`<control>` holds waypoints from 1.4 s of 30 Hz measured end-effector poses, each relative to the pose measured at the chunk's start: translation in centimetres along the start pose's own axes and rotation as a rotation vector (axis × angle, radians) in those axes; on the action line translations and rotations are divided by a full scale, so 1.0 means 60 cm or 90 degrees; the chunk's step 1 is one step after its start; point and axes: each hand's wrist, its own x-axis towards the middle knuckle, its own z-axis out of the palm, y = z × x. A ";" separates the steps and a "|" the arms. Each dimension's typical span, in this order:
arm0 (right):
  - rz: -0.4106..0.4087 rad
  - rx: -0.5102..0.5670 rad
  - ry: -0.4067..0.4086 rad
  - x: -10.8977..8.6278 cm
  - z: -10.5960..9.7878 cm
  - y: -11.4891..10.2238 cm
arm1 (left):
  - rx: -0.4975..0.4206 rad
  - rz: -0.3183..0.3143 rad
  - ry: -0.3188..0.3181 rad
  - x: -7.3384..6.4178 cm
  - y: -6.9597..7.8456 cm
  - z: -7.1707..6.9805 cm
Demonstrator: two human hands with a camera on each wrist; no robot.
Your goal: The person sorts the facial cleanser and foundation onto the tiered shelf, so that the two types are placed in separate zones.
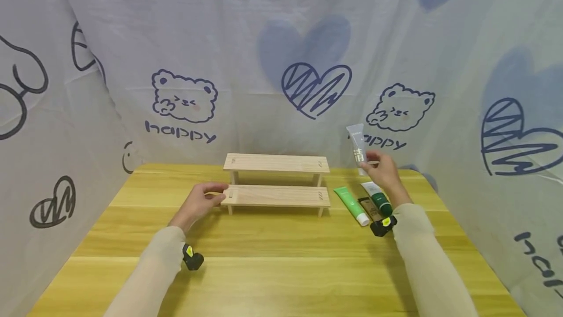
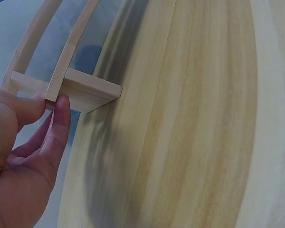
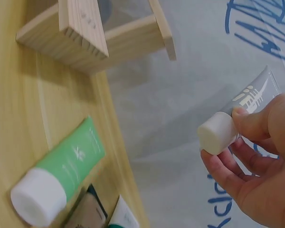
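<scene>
A two-step wooden rack stands on the table. My left hand pinches the left end of its lower board between thumb and fingers, as the left wrist view shows close up. My right hand holds a grey squeeze tube upright in the air, right of the rack, its white cap pointing down between thumb and fingers. Below that hand lie a green tube with a white cap, a brown tube and a white tube with a dark green cap.
The wooden table reaches back to a hanging white cloth printed with bears and hearts. More of this cloth hangs at the left and right sides of the table.
</scene>
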 end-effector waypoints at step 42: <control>-0.032 0.146 0.001 -0.002 0.134 -0.150 | -0.010 -0.003 0.003 0.001 0.001 0.001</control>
